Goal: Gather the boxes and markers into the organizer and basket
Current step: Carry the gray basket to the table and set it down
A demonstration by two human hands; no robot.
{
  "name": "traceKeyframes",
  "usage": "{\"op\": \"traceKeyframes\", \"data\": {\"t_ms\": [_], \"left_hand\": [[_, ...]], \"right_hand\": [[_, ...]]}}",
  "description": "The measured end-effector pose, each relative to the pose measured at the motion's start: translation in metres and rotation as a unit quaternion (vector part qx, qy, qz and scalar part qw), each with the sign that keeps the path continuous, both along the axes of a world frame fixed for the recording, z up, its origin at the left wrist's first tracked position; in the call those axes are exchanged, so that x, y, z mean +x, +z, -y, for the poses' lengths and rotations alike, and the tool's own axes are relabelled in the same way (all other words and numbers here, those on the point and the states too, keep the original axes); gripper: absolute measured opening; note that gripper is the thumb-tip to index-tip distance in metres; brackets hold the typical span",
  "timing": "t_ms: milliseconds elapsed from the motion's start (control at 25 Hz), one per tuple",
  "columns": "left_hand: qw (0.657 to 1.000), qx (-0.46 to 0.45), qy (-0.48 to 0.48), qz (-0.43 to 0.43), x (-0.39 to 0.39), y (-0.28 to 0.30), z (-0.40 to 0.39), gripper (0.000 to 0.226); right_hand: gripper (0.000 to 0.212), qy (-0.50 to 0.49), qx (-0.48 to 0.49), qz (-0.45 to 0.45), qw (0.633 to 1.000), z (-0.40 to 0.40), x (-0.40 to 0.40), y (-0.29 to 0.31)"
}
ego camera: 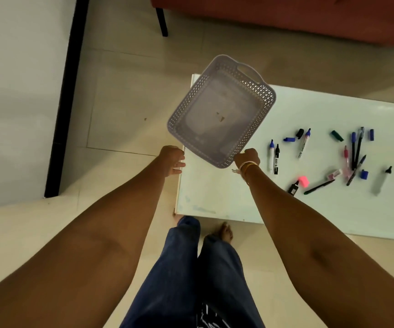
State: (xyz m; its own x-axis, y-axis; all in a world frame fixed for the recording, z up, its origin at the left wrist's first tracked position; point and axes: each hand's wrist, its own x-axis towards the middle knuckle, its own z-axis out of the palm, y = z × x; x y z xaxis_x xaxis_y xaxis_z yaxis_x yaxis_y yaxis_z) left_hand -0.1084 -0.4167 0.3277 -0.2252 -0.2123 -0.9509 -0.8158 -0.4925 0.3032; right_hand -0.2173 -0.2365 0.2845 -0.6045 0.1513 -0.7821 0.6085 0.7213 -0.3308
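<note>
Head view: my hands hold the basket (222, 110) over the table (309, 209) corner.
Right hand (248, 158) grips its near rim; left hand (172, 159) is curled beside the corner, contact unclear. Markers (321, 157) lie scattered rightward.

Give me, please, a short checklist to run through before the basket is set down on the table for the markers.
1. Right hand grips the basket at its near corner: ok.
2. Left hand holds the basket: cannot tell, it sits just beside the near edge.
3. Basket empty: ok, nothing lies inside.
4. Bare table below the basket: ok.
5. Markers within reach to the right: ok.
6. Markers capped: not ok, loose caps lie about.
</note>
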Motion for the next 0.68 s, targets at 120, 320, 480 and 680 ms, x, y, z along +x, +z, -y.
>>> {"op": "traceKeyframes", "data": {"t_ms": [120,320,480,680], "left_hand": [[0.999,-0.03,-0.021,0.0,0.024,0.035,-0.007,0.04],[0.963,-0.221,-0.155,-0.02,0.067,0.061,-0.017,0.049],[0.904,-0.3,-0.303,-0.011,0.088,0.07,-0.006,0.056],[0.882,-0.312,-0.352,0.012,0.091,0.067,0.079,0.057]], "right_hand": [[0.03,0.117,0.01,-0.024,0.993,0.011,0.038,0.045],[0.057,0.322,0.006,-0.047,0.945,0.013,0.091,0.079],[0.058,0.456,0.015,-0.073,0.887,0.031,0.101,0.088],[0.055,0.489,0.014,-0.072,0.869,0.109,0.092,0.085]]}}
